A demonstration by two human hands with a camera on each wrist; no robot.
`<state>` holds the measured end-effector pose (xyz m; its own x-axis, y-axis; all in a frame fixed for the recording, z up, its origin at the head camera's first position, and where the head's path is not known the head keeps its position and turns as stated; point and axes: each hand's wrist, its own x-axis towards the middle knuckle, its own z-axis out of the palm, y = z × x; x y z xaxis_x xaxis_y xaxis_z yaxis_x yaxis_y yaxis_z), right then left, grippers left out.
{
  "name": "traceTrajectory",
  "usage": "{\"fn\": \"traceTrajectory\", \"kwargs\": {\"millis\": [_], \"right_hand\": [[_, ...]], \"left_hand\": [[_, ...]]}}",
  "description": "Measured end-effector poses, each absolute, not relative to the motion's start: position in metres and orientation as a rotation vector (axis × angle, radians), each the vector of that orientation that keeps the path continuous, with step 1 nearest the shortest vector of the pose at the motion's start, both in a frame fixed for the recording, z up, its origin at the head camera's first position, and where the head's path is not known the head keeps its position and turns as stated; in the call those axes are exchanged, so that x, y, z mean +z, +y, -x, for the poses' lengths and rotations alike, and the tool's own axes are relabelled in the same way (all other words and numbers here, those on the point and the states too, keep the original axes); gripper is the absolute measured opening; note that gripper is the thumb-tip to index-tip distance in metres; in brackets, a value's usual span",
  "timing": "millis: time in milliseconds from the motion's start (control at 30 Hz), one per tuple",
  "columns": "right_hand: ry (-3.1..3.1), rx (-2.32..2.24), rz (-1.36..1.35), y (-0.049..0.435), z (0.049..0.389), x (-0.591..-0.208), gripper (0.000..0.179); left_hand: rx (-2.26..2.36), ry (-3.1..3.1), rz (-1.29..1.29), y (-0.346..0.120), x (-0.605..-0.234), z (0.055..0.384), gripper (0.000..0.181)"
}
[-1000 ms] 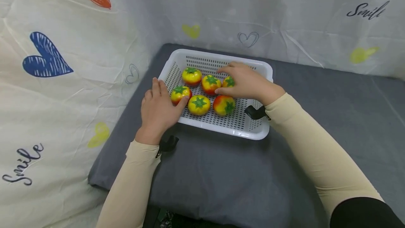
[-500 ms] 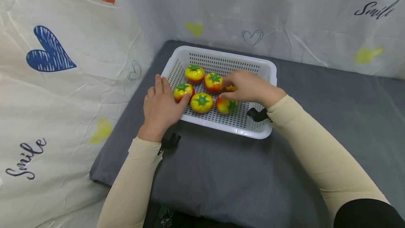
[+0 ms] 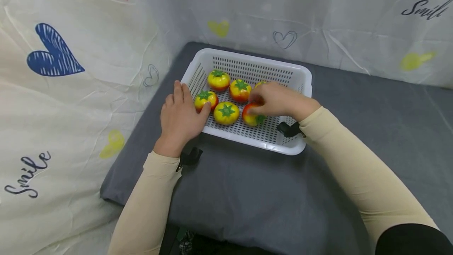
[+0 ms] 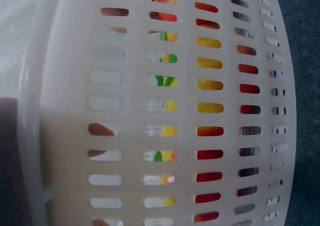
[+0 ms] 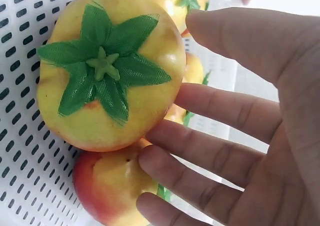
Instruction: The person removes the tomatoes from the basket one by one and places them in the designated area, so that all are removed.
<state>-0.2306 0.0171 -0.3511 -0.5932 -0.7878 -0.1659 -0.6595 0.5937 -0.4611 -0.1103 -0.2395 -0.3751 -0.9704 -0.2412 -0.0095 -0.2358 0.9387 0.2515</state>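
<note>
Head view: patterned sheeting (image 3: 255, 7) borders grey cloth (image 3: 247, 192); left grip (image 3: 181, 118), right grip (image 3: 277, 98) spread, empty.

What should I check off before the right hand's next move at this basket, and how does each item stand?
1. White basket upright on the gray cloth: ok.
2. All six fruits inside it: ok.
3. Left hand at the basket's left rim: ok.
4. Right hand at the front-right fruit: ok.
5. Right hand's fingers curled firmly round that fruit: not ok; they look loosely extended.
6. Back-right fruit free of contact with the right hand: cannot tell; the hand partly hides it.
</note>
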Motion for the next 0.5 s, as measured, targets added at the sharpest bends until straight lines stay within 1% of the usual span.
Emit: {"fn": "traceTrajectory", "kwargs": {"millis": [100,200,400,500], "right_hand": [[2.444,-0.491,1.159,0.0172,0.2306,-0.3506,0.027],[2.434,-0.457,1.147,0.0167,0.2301,-0.3507,0.032],[2.427,-0.388,1.110,0.0146,0.2282,-0.3527,0.057],[2.421,-0.370,1.109,0.0137,0.2267,-0.3538,0.066]], "left_hand": [[-0.387,-3.073,-0.372,-0.2395,-0.3744,0.1118,0.096],[-0.383,-3.071,-0.367,-0.2396,-0.3741,0.1126,0.096],[-0.377,-3.073,-0.370,-0.2398,-0.3740,0.1118,0.095],[-0.378,-3.073,-0.371,-0.2399,-0.3739,0.1113,0.095]]}}
